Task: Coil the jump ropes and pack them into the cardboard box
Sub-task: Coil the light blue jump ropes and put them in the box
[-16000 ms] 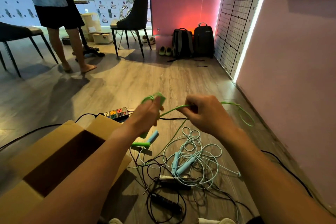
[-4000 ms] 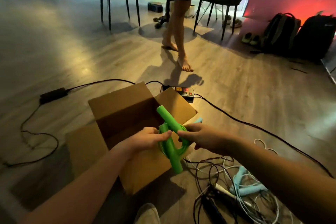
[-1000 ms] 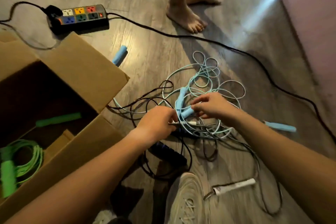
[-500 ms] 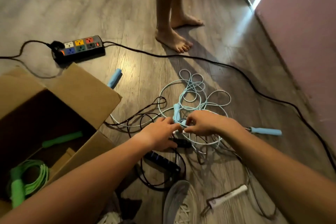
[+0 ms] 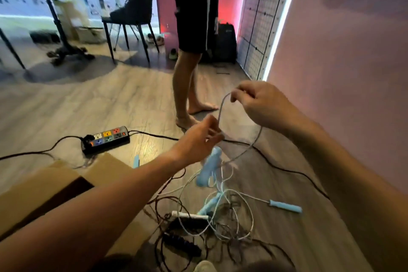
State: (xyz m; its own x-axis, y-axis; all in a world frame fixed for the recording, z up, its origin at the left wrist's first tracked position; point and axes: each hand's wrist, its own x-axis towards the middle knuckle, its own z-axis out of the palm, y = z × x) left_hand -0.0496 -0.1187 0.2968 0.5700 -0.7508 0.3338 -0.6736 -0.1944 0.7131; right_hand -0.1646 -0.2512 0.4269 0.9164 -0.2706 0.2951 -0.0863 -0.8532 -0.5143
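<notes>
The open brown cardboard box (image 5: 44, 187) sits on the wooden floor (image 5: 110, 104) at eight o'clock from the tangled heap of pale blue, white and black jump ropes (image 5: 216, 216). Out of that heap the thin pale blue cord (image 5: 220, 108) rises in a near-upright arc, a light blue foam handle (image 5: 207, 170) dangling just under the left hand (image 5: 196, 139). The left fingers (image 5: 213, 132) pinch the arc's foot and the right hand (image 5: 260, 104), at one o'clock from it, pinches the top, so the left, nearer the box, looks best placed to anchor the coil while the right winds.
</notes>
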